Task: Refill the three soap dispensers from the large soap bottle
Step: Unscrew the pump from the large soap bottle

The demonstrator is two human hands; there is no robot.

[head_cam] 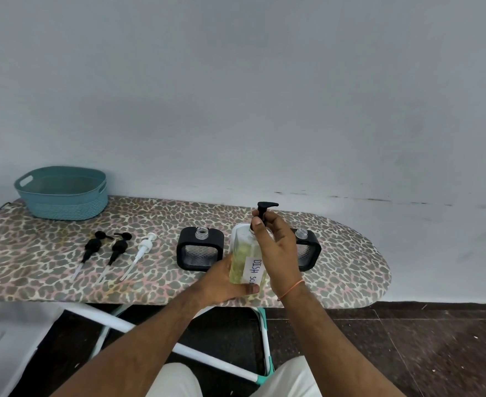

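A clear bottle of yellow soap (243, 253) with a "DISH SO.." label stands on the ironing board. My left hand (224, 282) grips its lower part. My right hand (276, 247) pinches the black pump (264, 209) at the bottle's neck. A black-framed dispenser (200, 249) with an open neck stands just left of the bottle. Another black-framed dispenser (307, 247) stands to the right, partly hidden by my right hand. Two black pumps (92, 247) (118, 247) and a white pump (143, 249) lie on the board to the left.
A teal basket (61, 193) sits at the board's far left corner. The leopard-print ironing board (350, 267) ends in a rounded tip on the right, against a grey wall. Its white and teal legs (262, 339) stand on dark floor below.
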